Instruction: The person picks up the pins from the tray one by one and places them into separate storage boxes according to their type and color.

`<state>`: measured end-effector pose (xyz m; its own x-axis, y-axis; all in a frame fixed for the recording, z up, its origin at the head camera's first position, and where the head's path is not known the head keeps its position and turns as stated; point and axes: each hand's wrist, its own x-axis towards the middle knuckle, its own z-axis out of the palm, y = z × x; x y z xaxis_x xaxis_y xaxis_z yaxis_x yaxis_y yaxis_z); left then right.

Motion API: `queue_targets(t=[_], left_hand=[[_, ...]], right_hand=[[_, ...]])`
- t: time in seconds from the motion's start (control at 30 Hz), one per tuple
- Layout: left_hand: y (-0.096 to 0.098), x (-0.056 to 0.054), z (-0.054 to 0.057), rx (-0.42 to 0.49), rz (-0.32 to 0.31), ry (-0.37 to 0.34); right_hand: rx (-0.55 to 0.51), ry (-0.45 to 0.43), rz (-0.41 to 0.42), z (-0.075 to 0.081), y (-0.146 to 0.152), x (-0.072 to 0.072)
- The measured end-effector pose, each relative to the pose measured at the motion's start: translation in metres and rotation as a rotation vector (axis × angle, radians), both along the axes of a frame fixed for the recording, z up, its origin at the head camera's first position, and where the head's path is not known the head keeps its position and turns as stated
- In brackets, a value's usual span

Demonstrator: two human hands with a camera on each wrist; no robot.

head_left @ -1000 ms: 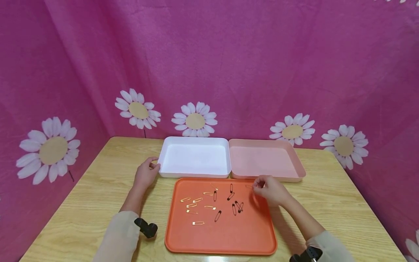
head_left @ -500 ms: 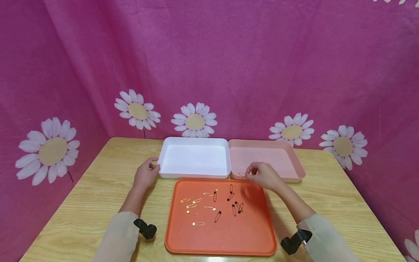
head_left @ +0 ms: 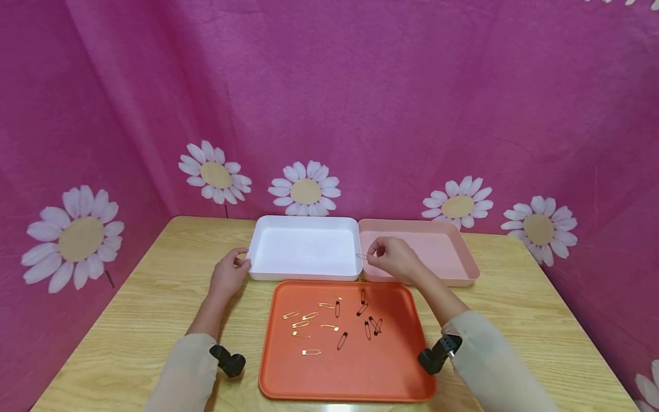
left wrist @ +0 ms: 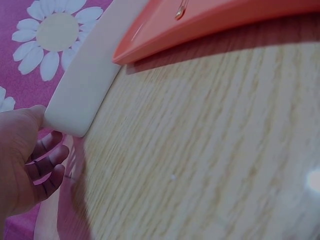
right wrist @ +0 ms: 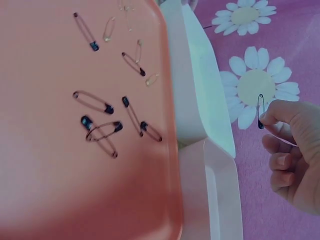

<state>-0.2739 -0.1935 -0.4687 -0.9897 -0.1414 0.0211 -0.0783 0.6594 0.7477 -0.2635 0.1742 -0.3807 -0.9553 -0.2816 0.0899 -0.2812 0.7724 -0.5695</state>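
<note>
My right hand (head_left: pixel 393 257) pinches a black safety pin (right wrist: pixel 261 111) between thumb and fingertips. It is over the left end of the pink tray (head_left: pixel 437 246), and the pin overlaps the white tray's right rim in the head view. The other fingers curl toward the palm. My left hand (head_left: pixel 229 273) touches the left side of the white tray (head_left: pixel 309 252), thumb right at its corner and fingers loosely bent outside. On the orange tray (head_left: pixel 350 372) lie several gold safety pins (head_left: pixel 311 352) at left and several black safety pins (head_left: pixel 342 341) at middle and right.
The white and pink trays stand side by side behind the orange tray on a wooden table (head_left: pixel 515 320). A magenta cloth (head_left: pixel 360 103) with daisies hangs behind and at the sides. Each sleeve bears a small black wrist camera (head_left: pixel 229 361).
My right hand has carried the black safety pin from the orange tray's back right corner, leftward and back over the pink tray to the white tray's rim. My left hand stays put.
</note>
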Motion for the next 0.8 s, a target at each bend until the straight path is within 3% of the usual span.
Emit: queue_targets(t=[0.4, 0.8], left_hand=[[0.002, 0.003, 0.003, 0.027, 0.028, -0.019], [0.002, 0.000, 0.000, 0.030, 0.017, -0.027]], right_hand=[[-0.039, -0.013, -0.008, -0.006, -0.025, -0.021], [0.002, -0.022, -0.029, -0.012, -0.048, -0.029]])
